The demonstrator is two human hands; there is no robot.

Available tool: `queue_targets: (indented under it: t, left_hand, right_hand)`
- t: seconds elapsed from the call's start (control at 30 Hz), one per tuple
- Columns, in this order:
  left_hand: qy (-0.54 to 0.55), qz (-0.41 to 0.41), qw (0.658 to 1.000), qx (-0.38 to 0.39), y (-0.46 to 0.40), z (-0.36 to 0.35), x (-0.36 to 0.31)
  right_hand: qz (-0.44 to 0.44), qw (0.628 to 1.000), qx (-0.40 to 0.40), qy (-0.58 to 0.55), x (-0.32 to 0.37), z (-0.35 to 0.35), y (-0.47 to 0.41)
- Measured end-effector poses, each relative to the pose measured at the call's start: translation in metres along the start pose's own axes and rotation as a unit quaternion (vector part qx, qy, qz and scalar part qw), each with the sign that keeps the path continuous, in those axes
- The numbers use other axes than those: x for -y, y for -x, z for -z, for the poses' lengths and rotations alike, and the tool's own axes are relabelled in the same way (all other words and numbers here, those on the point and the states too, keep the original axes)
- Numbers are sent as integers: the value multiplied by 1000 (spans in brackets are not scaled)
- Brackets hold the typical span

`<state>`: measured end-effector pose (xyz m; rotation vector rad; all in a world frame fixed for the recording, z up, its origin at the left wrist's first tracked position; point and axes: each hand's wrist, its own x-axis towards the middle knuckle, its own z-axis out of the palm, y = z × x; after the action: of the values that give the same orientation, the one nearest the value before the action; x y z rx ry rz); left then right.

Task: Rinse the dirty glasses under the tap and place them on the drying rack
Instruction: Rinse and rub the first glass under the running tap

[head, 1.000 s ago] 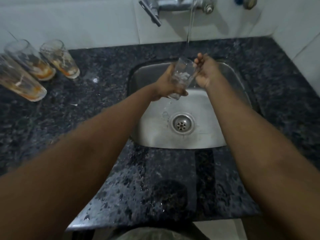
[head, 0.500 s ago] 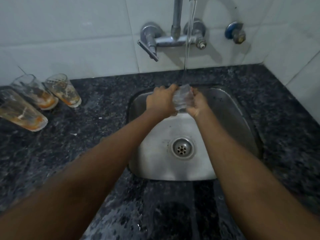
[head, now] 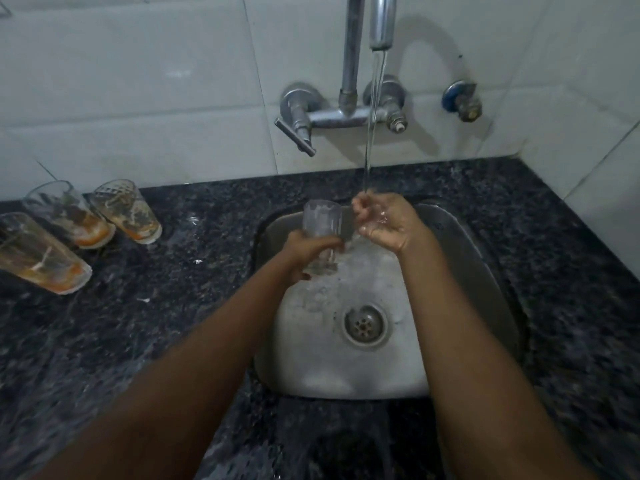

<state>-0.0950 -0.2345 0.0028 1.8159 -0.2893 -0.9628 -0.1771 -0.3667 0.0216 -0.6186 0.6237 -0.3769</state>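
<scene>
A clear glass point(head: 322, 223) stands upright over the steel sink point(head: 460, 271), held around its lower half by my left hand point(head: 310, 252). My right hand point(head: 382, 221) is just right of the glass, palm up and wet, fingers loosely curled, holding nothing. The stream from the tap point(head: 381, 22) falls onto its fingertips. Three dirty glasses with orange residue stand on the dark counter at the left: one point(head: 41, 254) nearest, one point(head: 69, 213) behind it, one point(head: 126, 209) further right. No drying rack is in view.
The speckled dark granite counter point(head: 156, 323) surrounds the sink and is wet along its front. The drain point(head: 363, 323) sits mid-basin. A white tiled wall carries the mixer valves point(head: 301, 116) and a blue-collared stopcock point(head: 462, 100).
My right hand has let go of the glass and moved right under the stream. The left hand now holds the glass alone, upright. The view has tilted up, showing the tap.
</scene>
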Motion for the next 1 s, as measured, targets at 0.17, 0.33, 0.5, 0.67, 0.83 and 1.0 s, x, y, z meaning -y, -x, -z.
queue_targets:
  t: [0.17, 0.33, 0.5, 0.67, 0.83, 1.0]
  left_hand:
    - [148, 60, 982, 105, -4, -36, -15]
    - [233, 68, 961, 132, -2, -52, -34]
    - [26, -53, 997, -47, 3, -32, -40]
    - [28, -203, 954, -220, -3, -7, -59]
    - [-1, -243, 941, -235, -3, 8, -101]
    - [-125, -243, 917, -290, -9, 9, -111]
  right_hand:
    - [147, 847, -148, 488, 19, -16, 6]
    - [50, 899, -123, 417, -3, -13, 23]
    - [139, 916, -74, 368, -16, -21, 32]
    - [338, 822, -72, 453, -24, -29, 35]
    - [416, 731, -99, 532, -14, -21, 40]
    - [439, 701, -83, 556, -5, -18, 44]
